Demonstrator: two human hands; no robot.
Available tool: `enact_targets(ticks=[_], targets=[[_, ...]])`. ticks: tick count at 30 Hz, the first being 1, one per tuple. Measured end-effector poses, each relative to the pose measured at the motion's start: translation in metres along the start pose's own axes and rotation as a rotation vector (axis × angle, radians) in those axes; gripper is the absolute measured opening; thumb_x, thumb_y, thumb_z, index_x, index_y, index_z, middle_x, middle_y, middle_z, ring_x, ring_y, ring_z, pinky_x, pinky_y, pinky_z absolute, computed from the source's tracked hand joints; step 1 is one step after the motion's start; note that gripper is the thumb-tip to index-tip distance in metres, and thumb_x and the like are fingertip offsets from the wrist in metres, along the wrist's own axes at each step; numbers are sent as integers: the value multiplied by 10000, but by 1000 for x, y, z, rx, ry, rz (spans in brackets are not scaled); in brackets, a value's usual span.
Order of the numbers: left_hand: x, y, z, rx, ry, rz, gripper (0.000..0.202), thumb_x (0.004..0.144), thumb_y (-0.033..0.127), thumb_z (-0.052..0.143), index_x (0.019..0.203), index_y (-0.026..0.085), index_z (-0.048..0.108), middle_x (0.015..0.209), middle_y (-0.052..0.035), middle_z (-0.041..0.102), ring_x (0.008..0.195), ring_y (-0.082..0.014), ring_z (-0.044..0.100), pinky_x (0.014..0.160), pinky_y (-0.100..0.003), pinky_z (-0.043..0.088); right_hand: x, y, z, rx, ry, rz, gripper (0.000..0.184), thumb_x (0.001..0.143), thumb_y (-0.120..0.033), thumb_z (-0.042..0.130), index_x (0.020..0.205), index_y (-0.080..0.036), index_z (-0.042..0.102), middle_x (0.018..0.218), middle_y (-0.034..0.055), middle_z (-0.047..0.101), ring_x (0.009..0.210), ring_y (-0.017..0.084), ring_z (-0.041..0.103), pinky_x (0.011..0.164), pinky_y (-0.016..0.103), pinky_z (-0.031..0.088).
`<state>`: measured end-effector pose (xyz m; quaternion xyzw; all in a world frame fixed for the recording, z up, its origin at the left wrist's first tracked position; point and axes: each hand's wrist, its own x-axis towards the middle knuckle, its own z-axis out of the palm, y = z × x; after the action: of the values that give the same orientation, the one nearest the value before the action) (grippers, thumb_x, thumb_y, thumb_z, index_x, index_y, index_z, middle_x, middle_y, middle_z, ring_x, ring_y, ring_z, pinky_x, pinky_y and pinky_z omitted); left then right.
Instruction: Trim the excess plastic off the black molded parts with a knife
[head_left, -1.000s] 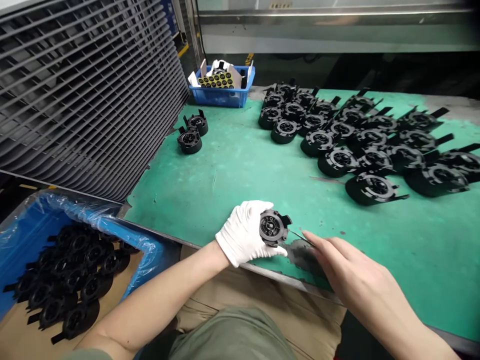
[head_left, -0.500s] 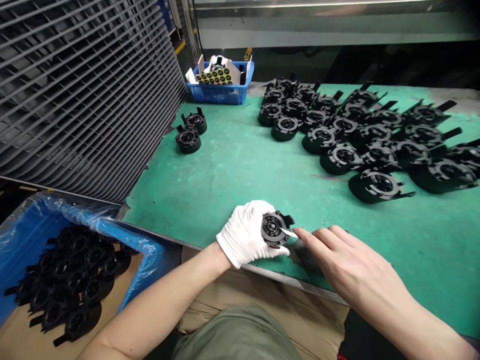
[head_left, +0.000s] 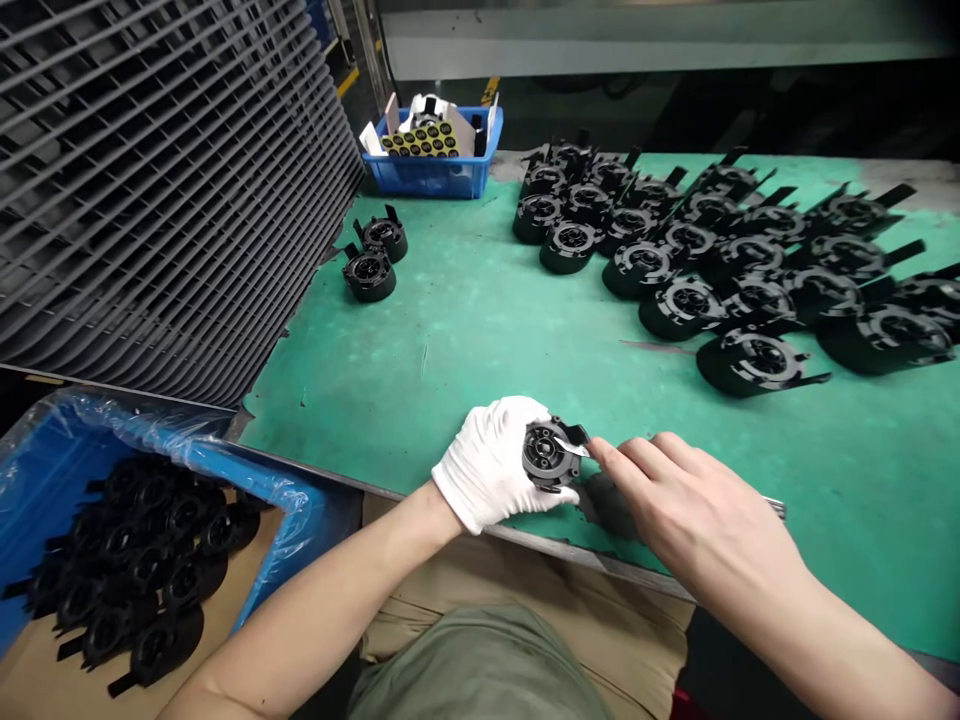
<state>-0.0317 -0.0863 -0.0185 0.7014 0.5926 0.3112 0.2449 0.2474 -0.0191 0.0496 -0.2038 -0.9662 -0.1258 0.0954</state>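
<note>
My left hand (head_left: 491,462), in a white glove, is closed round a round black plastic part (head_left: 546,455) held just above the near edge of the green table (head_left: 480,330). My bare right hand (head_left: 675,500) pinches a thin metal blade (head_left: 574,449) whose tip rests on the face of that part. The blade's handle end (head_left: 776,507) shows past the back of my right hand.
Many more black round parts (head_left: 720,270) lie in rows at the back right, two more (head_left: 371,258) at the back left. A blue bin (head_left: 431,165) stands behind. A grey slatted panel (head_left: 165,170) leans at left. A blue lined crate (head_left: 127,550) with parts sits lower left.
My right hand has moved left with the blade, from beside the part to its face. The view has tilted slightly down.
</note>
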Motion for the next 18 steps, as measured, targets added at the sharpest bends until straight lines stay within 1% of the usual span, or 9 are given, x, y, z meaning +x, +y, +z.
enact_targets(ticks=[2, 4, 6, 8, 10, 12, 13, 15, 18], targets=[[1, 0, -1, -10, 4, -5, 1093, 798, 945, 1095, 1529, 201, 768, 1491, -226, 869, 1420, -501, 881, 1254, -683, 740, -3, -4, -1, 6, 35, 21, 557, 1069, 67, 578, 1584, -100, 712, 975, 53, 726, 878, 278, 647, 777, 426, 517], [3, -1, -7, -41, -17, -6, 1107, 815, 864, 1127, 1606, 191, 744, 1581, -247, 853, 1500, -511, 863, 1321, -693, 719, -11, -2, -2, 51, 76, 19, 599, 1115, 46, 564, 1684, -110, 666, 1048, 68, 796, 894, 272, 687, 810, 421, 554], [7, -3, -17, -108, -109, 29, 1171, 827, 788, 1149, 1731, 203, 689, 1722, -264, 807, 1606, -516, 824, 1402, -700, 677, -21, 6, -4, 148, 114, 30, 669, 1158, 23, 554, 1802, -147, 609, 1089, 65, 842, 884, 258, 729, 841, 408, 596], [11, -5, -29, -190, -248, 95, 1215, 867, 686, 1145, 1860, 240, 606, 1870, -259, 722, 1723, -510, 754, 1470, -704, 632, -31, 17, -5, 276, 125, 99, 677, 1203, -27, 555, 1853, -212, 594, 1103, 54, 873, 881, 248, 800, 827, 387, 627], [16, -6, -38, -234, -357, 153, 1219, 934, 553, 1097, 1963, 275, 505, 1995, -238, 606, 1841, -499, 644, 1522, -705, 586, -38, 29, -3, 379, 102, 159, 561, 1255, -119, 565, 1790, -259, 658, 1153, 59, 909, 914, 246, 874, 787, 362, 648], [19, -6, -40, -230, -389, 175, 1252, 969, 485, 1052, 2024, 275, 411, 2066, -228, 507, 1919, -499, 538, 1568, -706, 530, -39, 37, 1, 413, 53, 144, 395, 1303, -235, 571, 1659, -261, 739, 1194, 73, 924, 909, 237, 898, 732, 339, 644], [20, -6, -38, -221, -386, 182, 1280, 971, 504, 1055, 2035, 261, 388, 2073, -236, 493, 1929, -509, 518, 1581, -708, 510, -38, 39, 3, 403, 32, 117, 343, 1320, -283, 567, 1597, -250, 767, 1167, 71, 913, 852, 222, 877, 686, 330, 618], [21, -6, -32, -212, -364, 200, 1339, 959, 600, 1083, 2035, 217, 382, 2043, -267, 529, 1912, -531, 537, 1591, -715, 488, -35, 42, 9, 365, 4, 68, 336, 1344, -352, 543, 1526, -230, 799, 1055, 47, 855, 704, 183, 782, 589, 323, 514], [20, -9, -21, -216, -330, 231, 1370, 958, 710, 1090, 2021, 188, 401, 1989, -299, 594, 1870, -535, 594, 1571, -712, 509, -29, 43, 14, 308, -10, 20, 377, 1354, -381, 520, 1541, -219, 805, 963, 17, 781, 615, 161, 672, 555, 341, 392]])
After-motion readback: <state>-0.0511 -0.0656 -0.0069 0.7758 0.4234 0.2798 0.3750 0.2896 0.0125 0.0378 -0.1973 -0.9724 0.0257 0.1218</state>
